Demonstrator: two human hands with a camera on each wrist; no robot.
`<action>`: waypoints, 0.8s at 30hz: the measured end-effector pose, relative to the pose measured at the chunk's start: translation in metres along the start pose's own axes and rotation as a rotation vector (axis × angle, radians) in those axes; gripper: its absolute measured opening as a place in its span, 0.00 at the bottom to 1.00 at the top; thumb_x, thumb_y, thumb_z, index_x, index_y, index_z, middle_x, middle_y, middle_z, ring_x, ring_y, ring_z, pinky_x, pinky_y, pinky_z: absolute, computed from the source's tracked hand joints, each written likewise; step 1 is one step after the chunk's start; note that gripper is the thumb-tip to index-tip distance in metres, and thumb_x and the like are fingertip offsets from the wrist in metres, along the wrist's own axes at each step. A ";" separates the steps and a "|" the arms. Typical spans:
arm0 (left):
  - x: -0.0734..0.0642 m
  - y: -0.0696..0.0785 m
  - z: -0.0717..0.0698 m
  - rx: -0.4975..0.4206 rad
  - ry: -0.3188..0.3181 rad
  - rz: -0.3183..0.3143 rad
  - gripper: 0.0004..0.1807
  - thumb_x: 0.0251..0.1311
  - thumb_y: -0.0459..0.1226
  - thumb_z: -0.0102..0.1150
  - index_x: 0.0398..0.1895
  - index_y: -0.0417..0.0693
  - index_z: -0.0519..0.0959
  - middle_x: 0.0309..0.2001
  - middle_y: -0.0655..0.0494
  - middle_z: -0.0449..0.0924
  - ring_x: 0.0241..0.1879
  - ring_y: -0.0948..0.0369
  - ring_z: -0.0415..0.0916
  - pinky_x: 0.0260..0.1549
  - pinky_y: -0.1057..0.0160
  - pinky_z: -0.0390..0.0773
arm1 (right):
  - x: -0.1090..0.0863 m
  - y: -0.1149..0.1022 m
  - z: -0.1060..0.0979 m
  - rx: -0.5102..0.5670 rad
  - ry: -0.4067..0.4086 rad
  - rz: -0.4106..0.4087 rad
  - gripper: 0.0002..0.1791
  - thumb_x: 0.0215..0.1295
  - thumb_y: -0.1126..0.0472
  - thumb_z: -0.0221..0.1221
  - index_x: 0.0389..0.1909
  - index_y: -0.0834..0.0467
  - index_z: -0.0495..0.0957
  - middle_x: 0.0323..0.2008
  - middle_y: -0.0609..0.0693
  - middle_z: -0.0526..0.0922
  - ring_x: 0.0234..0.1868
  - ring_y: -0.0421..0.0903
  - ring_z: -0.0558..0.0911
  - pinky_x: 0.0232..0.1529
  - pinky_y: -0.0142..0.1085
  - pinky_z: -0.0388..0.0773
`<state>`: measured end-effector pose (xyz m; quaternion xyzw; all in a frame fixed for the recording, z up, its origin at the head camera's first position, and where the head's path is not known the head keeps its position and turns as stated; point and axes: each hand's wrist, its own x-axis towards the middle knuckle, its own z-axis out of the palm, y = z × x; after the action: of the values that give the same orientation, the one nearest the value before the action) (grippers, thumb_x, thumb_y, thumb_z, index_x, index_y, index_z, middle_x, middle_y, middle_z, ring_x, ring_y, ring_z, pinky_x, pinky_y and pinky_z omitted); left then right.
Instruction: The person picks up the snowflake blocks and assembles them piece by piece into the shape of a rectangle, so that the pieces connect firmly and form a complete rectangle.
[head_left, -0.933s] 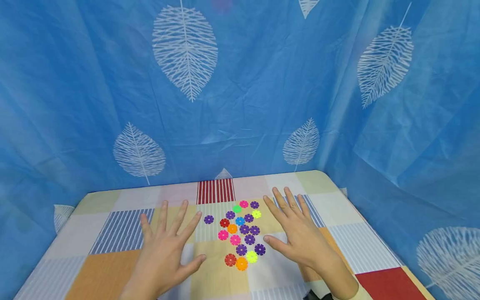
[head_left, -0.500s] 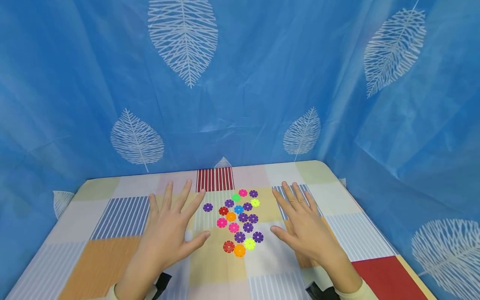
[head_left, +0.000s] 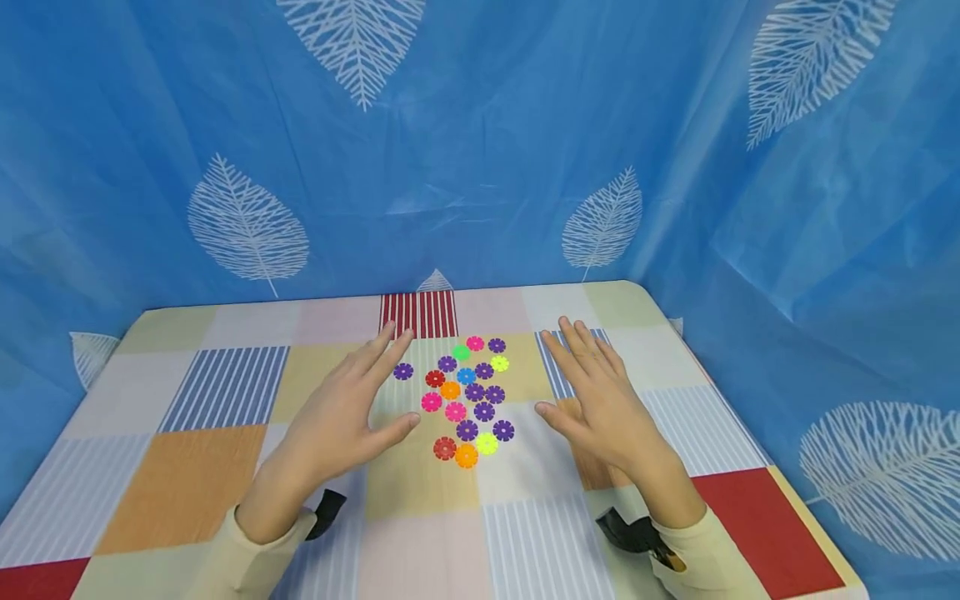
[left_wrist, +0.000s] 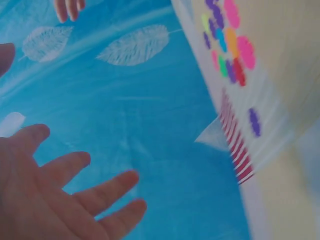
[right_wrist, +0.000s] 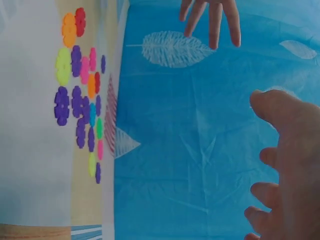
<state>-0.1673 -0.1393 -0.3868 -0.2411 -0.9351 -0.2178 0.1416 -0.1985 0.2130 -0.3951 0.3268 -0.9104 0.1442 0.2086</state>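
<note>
Several flat, notched flower-shaped plastic discs lie loosely grouped mid-table in purple, pink, red, orange, yellow, green and one blue disc (head_left: 467,377). A purple disc (head_left: 403,372) sits apart on the left of the group, closest to my left hand (head_left: 336,408). That hand hovers left of the discs, fingers extended and thumb spread, holding nothing. On the other side, my right hand (head_left: 600,398) is held up with straight fingers, also holding nothing. An orange disc (head_left: 467,456) and a red disc (head_left: 445,448) mark the near end of the group. In the left wrist view the fingers (left_wrist: 107,192) are spread.
A patchwork-patterned cloth (head_left: 420,550) covers the table. Blue curtains (head_left: 465,167) with white leaf prints stand behind the table and at both sides. Black straps (head_left: 633,533) show at both wrists, beside pale sleeves (head_left: 255,550).
The head view has tilted down, so the table and discs appear higher. My left hand has turned partly onto its side; the right hand's fingers have drawn closer together. The discs keep their arrangement.
</note>
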 end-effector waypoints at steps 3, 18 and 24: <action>0.003 -0.008 0.008 -0.127 -0.031 -0.010 0.50 0.58 0.55 0.63 0.78 0.65 0.44 0.77 0.56 0.45 0.72 0.49 0.54 0.60 0.38 0.64 | 0.005 0.003 0.004 -0.004 -0.008 -0.009 0.46 0.63 0.38 0.56 0.77 0.51 0.50 0.76 0.54 0.48 0.75 0.56 0.48 0.72 0.55 0.41; 0.009 -0.048 0.067 -0.570 -0.158 -0.121 0.36 0.66 0.40 0.59 0.76 0.55 0.57 0.72 0.50 0.60 0.66 0.45 0.63 0.62 0.38 0.61 | 0.030 0.004 0.022 0.035 -0.075 -0.038 0.44 0.66 0.42 0.57 0.77 0.50 0.49 0.76 0.54 0.48 0.76 0.54 0.46 0.69 0.59 0.49; 0.008 -0.058 0.074 -0.584 -0.315 -0.110 0.30 0.68 0.39 0.55 0.73 0.51 0.63 0.72 0.49 0.59 0.72 0.46 0.49 0.64 0.35 0.55 | 0.034 0.003 0.027 0.060 -0.094 -0.041 0.44 0.65 0.44 0.58 0.77 0.49 0.50 0.76 0.52 0.49 0.76 0.51 0.47 0.69 0.59 0.50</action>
<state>-0.2156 -0.1467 -0.4677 -0.2512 -0.8553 -0.4438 -0.0918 -0.2319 0.1860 -0.4033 0.3581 -0.9075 0.1515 0.1589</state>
